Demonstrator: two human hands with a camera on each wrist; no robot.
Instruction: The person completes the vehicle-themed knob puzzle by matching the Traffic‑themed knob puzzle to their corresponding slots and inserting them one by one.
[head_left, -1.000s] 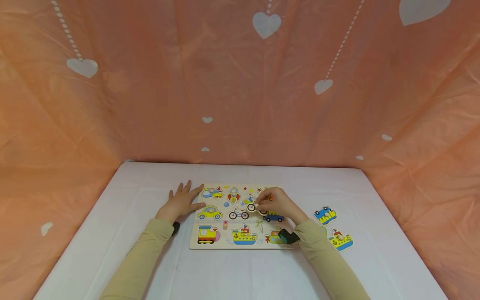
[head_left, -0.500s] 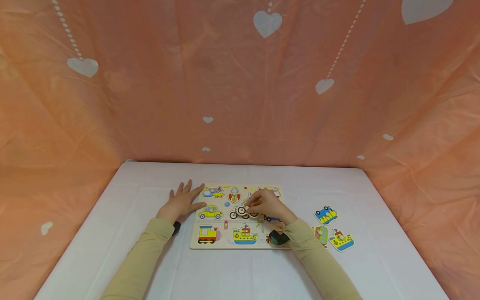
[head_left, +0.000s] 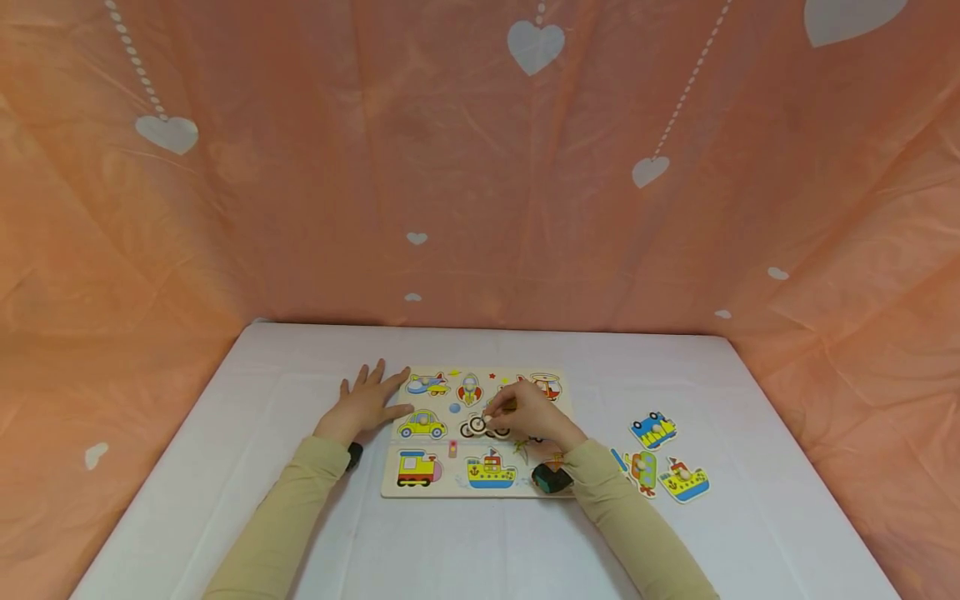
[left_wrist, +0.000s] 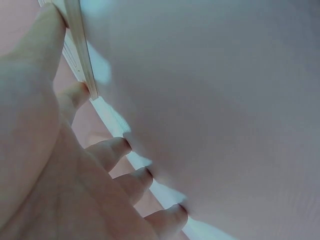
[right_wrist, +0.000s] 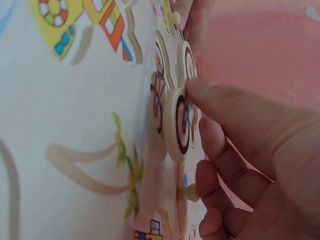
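My right hand (head_left: 532, 412) pinches a wooden bicycle puzzle piece (right_wrist: 181, 120) between thumb and finger. The piece is held tilted, close over the bicycle recess (right_wrist: 158, 95) in the middle of the peg puzzle board (head_left: 388, 479). Its other fingers curl loosely below, near a knob in the right wrist view. At the board's left edge lies my left hand (head_left: 360, 414), fingers spread, with the thumb and index finger touching that edge. In the left wrist view the board's edge (left_wrist: 82, 55) meets those fingertips.
Loose pieces lie right of the board: a blue and yellow vehicle (head_left: 654, 431), a boat (head_left: 685, 481) and a green and orange piece (head_left: 643, 472), with a blue piece partly behind the right sleeve. A pink curtain (head_left: 480, 208) with hearts stands behind the white table (head_left: 420, 550).
My right hand has carried the bicycle piece leftward and lowered it over the bicycle recess. The left hand has stayed at the board's edge.
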